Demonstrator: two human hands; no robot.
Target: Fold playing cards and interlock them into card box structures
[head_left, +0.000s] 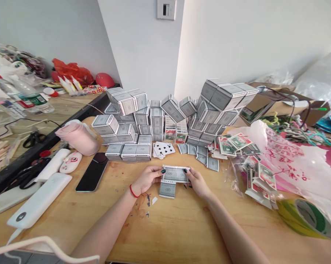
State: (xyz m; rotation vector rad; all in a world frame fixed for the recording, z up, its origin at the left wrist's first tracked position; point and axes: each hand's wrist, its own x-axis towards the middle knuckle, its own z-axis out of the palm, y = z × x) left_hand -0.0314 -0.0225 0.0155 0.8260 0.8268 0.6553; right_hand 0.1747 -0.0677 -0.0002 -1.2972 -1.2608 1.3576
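Observation:
My left hand (148, 178) and my right hand (197, 182) both grip one grey patterned card box (174, 174) low over the wooden table (182, 227), one hand at each end. Its open flap (167, 190) hangs toward me. A red band circles my left wrist. Just beyond the box lies a fanned deck of playing cards (162, 149), face up. Behind that rises a big pile of the same grey card boxes (165, 113) against the wall.
A black phone (92, 171), white power banks (39, 200), a pink mouse (71, 162) and a pink roll (79, 137) lie left. Flat unfolded box blanks (257, 176), a pink plastic bag (286, 154) and a green tape roll (305, 217) lie right. Black scissors (29, 174) sit far left.

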